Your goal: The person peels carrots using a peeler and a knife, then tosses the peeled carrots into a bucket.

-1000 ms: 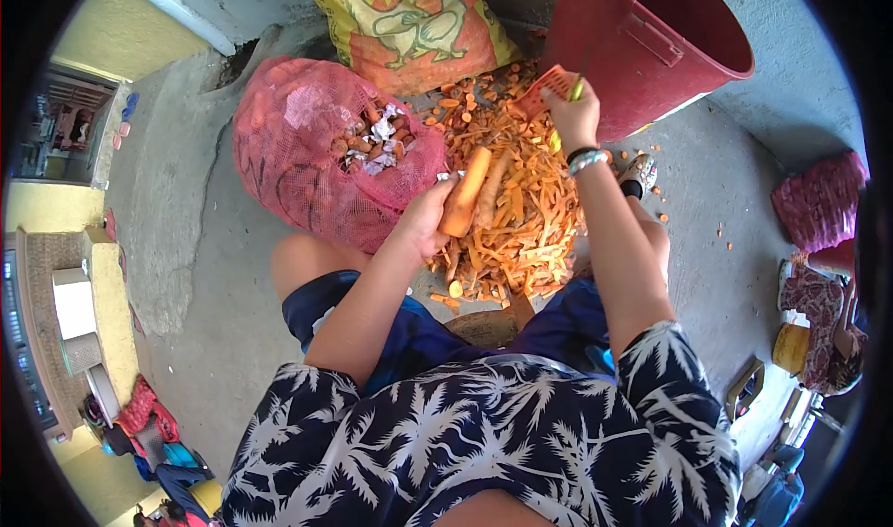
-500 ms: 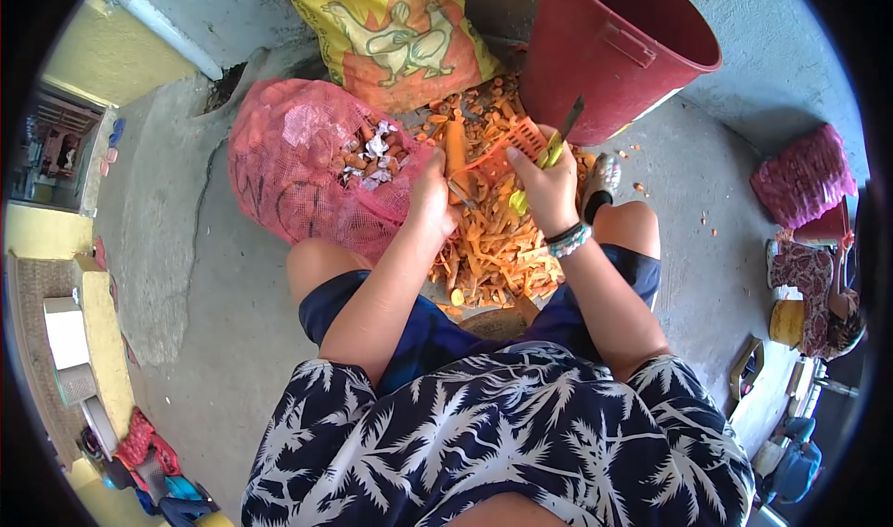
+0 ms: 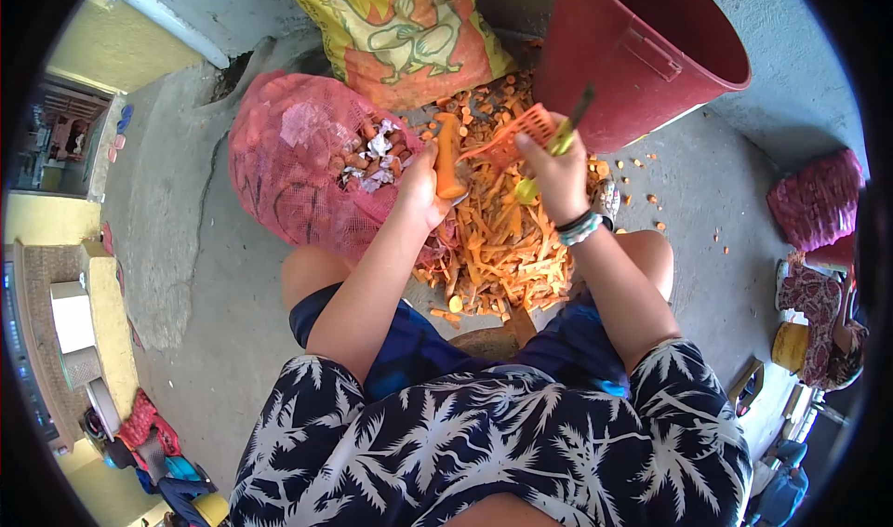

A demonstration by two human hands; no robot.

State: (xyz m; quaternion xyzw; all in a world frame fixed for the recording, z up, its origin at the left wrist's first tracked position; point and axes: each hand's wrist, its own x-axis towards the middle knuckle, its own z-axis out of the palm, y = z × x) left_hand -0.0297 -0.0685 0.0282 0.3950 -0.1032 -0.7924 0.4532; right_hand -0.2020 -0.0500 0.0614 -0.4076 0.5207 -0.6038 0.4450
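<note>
The carrot [image 3: 448, 150] is in my left hand [image 3: 423, 190], just above the centre of the frame, with my fingers clamped around its lower part. Its long axis runs nearly straight up the frame, one end toward the sack [image 3: 400, 34] printed with birds at the top, the other down beside my palm.

My right hand [image 3: 558, 175] is to the right of it, fingers closed on an orange slotted tool [image 3: 517, 140] and on a knife [image 3: 561, 142] whose dark blade points to the upper right. The tool slants down and left from my fingers, across the carrot's line, so its low end is just beside the carrot's right flank; I cannot tell whether they touch. My left hand is the nearer to the carrot. Below both hands, the heap of peelings [image 3: 516, 248] spreads over the floor [image 3: 233, 332].
</note>
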